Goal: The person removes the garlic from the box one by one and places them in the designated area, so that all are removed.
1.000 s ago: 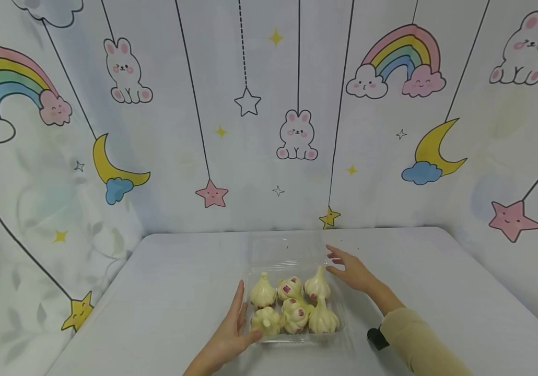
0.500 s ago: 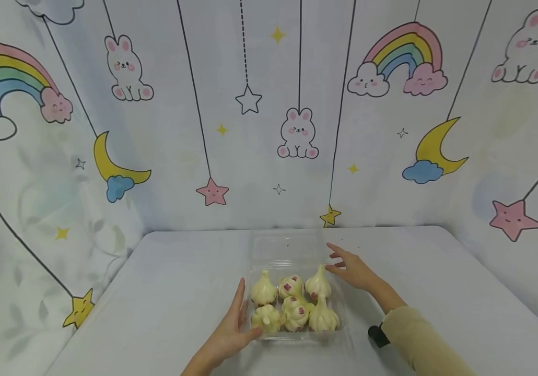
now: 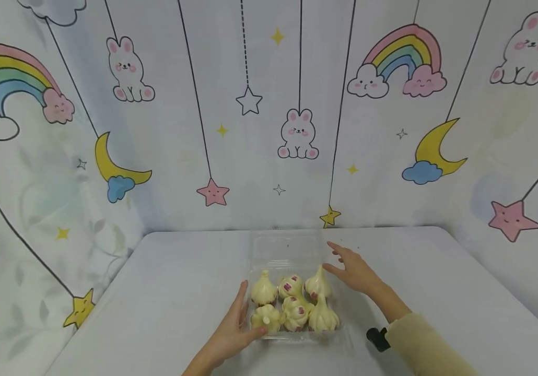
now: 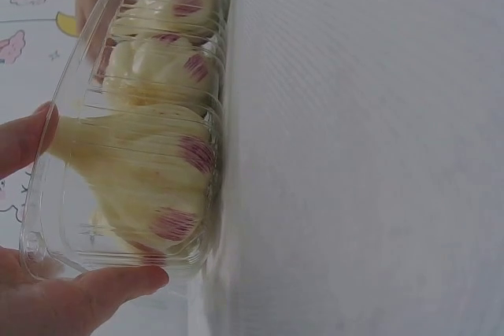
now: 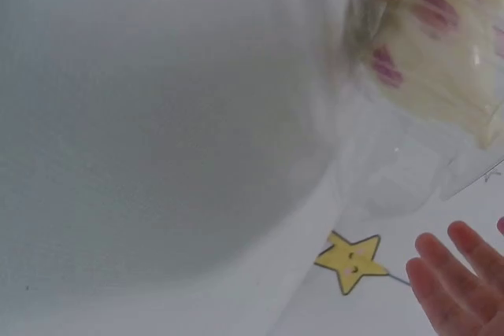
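A clear plastic clamshell box [image 3: 297,337] sits on the white table, holding several pale garlic bulbs [image 3: 292,313] with purplish patches. Its transparent lid [image 3: 285,249] is folded back toward the far edge. My left hand [image 3: 229,334] lies against the box's front left corner, fingers straight along the side and thumb over the front rim. In the left wrist view, the thumb [image 4: 31,135] is by a garlic stem. My right hand [image 3: 355,271] hovers by the back right corner, fingers extended, thumb near a bulb's stem. In the right wrist view its fingers [image 5: 465,285] look apart from the box.
The white tabletop [image 3: 179,282] extends around the box on both sides. Behind it hangs a pale curtain [image 3: 170,130] printed with rabbits, stars, moons and rainbows. A small black object [image 3: 378,339] shows beside my right sleeve [image 3: 424,344].
My right hand's thumb has shifted slightly left, toward the stem of the back right bulb. My left hand, the box and the bulbs stay nearly still.
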### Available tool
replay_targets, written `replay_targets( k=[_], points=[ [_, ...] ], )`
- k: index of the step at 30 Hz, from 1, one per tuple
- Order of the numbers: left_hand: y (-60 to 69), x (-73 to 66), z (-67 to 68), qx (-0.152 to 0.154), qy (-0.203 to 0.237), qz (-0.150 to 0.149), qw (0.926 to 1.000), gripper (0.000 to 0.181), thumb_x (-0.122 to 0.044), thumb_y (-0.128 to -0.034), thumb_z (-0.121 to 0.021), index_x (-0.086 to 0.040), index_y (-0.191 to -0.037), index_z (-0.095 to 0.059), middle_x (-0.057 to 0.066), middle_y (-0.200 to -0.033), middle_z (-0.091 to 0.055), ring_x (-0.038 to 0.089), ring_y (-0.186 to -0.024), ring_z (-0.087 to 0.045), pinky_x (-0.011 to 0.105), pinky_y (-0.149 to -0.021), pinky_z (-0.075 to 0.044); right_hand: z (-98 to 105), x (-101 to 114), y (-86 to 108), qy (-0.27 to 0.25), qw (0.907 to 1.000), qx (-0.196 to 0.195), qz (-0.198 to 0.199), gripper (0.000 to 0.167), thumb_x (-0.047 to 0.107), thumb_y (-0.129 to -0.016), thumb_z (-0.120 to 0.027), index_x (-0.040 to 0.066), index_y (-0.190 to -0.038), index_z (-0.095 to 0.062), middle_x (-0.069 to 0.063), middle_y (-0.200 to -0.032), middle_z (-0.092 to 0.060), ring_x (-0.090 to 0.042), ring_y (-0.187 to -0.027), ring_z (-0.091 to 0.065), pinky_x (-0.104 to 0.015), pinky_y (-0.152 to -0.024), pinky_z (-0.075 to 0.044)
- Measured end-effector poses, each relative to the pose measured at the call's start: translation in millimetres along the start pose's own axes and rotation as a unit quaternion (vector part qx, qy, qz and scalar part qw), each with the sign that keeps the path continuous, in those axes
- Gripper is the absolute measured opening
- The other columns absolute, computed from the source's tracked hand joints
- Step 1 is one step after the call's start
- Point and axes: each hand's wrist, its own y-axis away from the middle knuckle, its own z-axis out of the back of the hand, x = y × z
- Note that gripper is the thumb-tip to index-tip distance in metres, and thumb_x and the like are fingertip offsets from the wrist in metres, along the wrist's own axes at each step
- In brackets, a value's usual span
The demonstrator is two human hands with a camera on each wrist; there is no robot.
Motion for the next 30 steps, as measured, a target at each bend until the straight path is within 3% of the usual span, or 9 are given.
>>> replay_targets(
  k=[5, 15, 30],
  points=[
    [-0.8, 0.4, -0.1, 0.009, -0.002, -0.013, 0.9999, 0.104, -0.02, -0.0801, -0.071, -0.009, -0.146, 0.009, 0.024, -0.148, 0.013, 0.053, -0.129, -0.007, 0.064, -0.098, -0.02, 0.7, 12.6, 10.2, -0.006, 0.9999, -0.013, -0.006, 0.066, 0.037, -0.088, -0.059, 0.003, -0.14, -0.034, -0.023, -0.13, -0.046, -0.04, -0.112, -0.049, -0.055, -0.089, -0.042],
    [-0.4, 0.5, 0.3, 0.015, -0.009, -0.018, 0.9997, 0.101, -0.023, -0.0814, -0.069, -0.013, -0.147, 0.006, 0.027, -0.145, 0.019, 0.056, -0.127, -0.006, 0.068, -0.094, -0.02, 0.9, 35.7, 25.0, -0.034, 0.9988, -0.028, 0.024, 0.068, 0.038, -0.087, -0.061, 0.005, -0.14, -0.034, -0.02, -0.13, -0.046, -0.038, -0.114, -0.048, -0.053, -0.089, -0.042],
    [-0.1, 1.7, 0.2, 0.016, -0.018, -0.02, 0.9995, 0.099, -0.022, -0.0825, -0.068, -0.013, -0.147, 0.006, 0.028, -0.145, 0.019, 0.056, -0.127, -0.006, 0.068, -0.093, -0.022, -15.8, 72.2, 28.8, -0.088, 0.9949, -0.026, 0.041, 0.067, 0.032, -0.084, -0.066, 0.009, -0.14, -0.037, -0.013, -0.135, -0.043, -0.033, -0.118, -0.046, -0.048, -0.089, -0.045]
  ],
)
